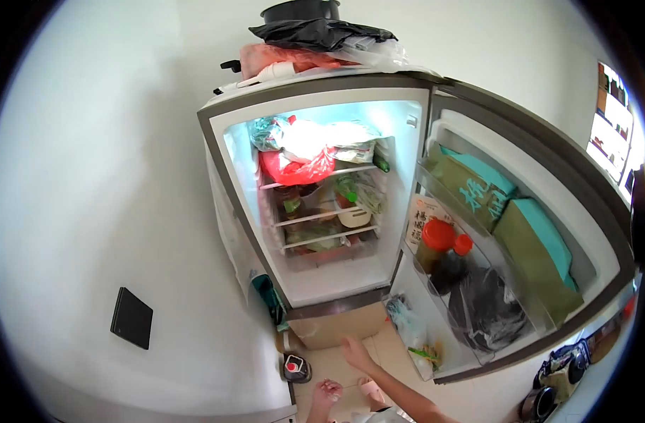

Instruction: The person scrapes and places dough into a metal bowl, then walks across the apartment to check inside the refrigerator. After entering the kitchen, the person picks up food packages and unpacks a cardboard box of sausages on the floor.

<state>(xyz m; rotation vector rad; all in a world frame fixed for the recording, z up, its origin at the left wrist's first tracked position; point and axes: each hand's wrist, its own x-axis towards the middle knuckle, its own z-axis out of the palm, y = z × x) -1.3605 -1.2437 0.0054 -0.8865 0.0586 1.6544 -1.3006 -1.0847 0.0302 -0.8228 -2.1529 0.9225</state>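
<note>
A tall fridge (315,92) stands with its upper door swung wide to the right. My right hand (353,351) is low in front of its closed lower section (336,326), fingers loosely extended and nothing visible in them. To its left, nearer me, my left hand (327,392) is curled closed; whether anything is inside the fingers is hidden. A red plastic bag (298,166) and other bagged food fill the top shelf. Lower shelves hold a green-topped container (346,187) and more bags. A clear bag with greens (427,352) is at the bottom of the door.
The door shelves hold green and teal packages (470,185), a red-lidded jar (436,243), a red-capped bottle (452,266) and a black bag (486,307). A dark red-capped jug (296,369) stands on the floor. Bags and a black pot (301,10) sit on top.
</note>
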